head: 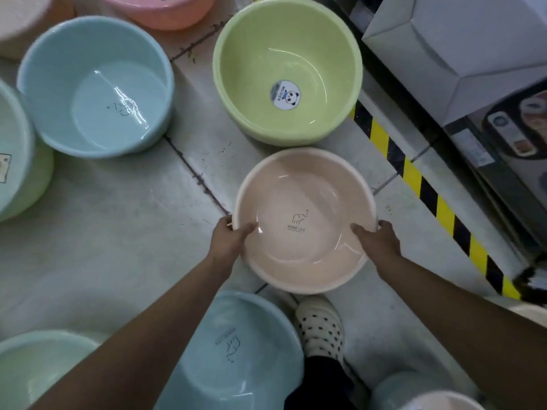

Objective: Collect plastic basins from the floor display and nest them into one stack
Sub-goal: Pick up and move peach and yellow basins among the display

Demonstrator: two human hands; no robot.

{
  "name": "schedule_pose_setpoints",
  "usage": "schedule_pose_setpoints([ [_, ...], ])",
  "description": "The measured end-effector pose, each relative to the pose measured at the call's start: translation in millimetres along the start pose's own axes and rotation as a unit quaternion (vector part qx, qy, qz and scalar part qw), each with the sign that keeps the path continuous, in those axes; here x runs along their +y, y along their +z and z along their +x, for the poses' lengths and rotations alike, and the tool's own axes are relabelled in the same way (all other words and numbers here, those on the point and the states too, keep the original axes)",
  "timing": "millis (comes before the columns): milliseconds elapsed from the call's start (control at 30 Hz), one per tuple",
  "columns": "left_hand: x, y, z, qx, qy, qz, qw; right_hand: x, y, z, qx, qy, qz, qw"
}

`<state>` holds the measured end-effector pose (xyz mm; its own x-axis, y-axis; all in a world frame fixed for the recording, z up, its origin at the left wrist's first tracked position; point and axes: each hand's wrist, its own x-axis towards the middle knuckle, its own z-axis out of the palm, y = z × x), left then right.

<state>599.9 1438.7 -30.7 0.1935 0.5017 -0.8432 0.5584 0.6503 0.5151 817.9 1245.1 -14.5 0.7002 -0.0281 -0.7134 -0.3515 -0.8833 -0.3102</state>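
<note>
Both hands hold the peach basin (pixel 305 220) by its rim: the left hand (pixel 229 242) grips the left edge with the thumb inside, and the right hand (pixel 377 241) grips the right edge in the same way. This basin is just in front of the green basin (pixel 287 69), which stands on the grey floor (pixel 118 232). A blue basin (pixel 94 84) stands to the left, another blue basin (pixel 236 350) lies near the person's spotted shoe (pixel 321 327).
</note>
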Motion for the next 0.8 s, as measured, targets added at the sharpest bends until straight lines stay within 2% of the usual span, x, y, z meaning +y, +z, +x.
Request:
schedule_pose_setpoints([
  [100, -23, 3, -3, -0.013, -0.041, -0.025, 0.999, 19, 8, -2, -0.046, 0.053, 0.093, 0.993],
  [333, -19, -22, -48, 0.021, -0.032, -0.044, 0.998, 8, -9, -47, -0.07, -0.015, 0.11, 0.991],
  [467, -12, -59, -111, 0.038, -0.003, -0.089, 0.995, -13, -21, -102, -0.083, -0.08, 0.075, 0.99],
  [567, -17, -96, -160, 0.079, -0.01, -0.122, 0.989, -24, -20, -146, -0.133, -0.088, 0.042, 0.986],
  [667, -44, -131, -202, 0.126, -0.049, -0.155, 0.979, -24, -11, -187, -0.197, -0.092, -0.024, 0.976],
  [800, -108, -146, -247, 0.174, -0.126, -0.2, 0.956, -5, 4, -223, -0.23, -0.093, -0.131, 0.96],
])
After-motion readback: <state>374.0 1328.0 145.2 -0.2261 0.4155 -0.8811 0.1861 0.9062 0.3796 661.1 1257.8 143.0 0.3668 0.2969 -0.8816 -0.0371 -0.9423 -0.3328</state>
